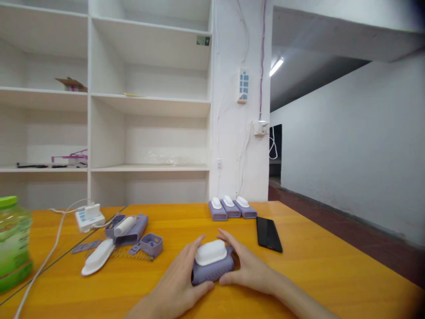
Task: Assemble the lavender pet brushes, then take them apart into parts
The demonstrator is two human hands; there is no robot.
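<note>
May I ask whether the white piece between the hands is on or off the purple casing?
On: the white piece sits directly atop the purple casing.

Workroom, white shelving (151, 101), plastic parts (135, 232), table (315, 270)

You have open worktop (328, 272) right of the black phone (269, 235); a purple case (135, 232) and white shell (98, 258) clutter your left.
</note>
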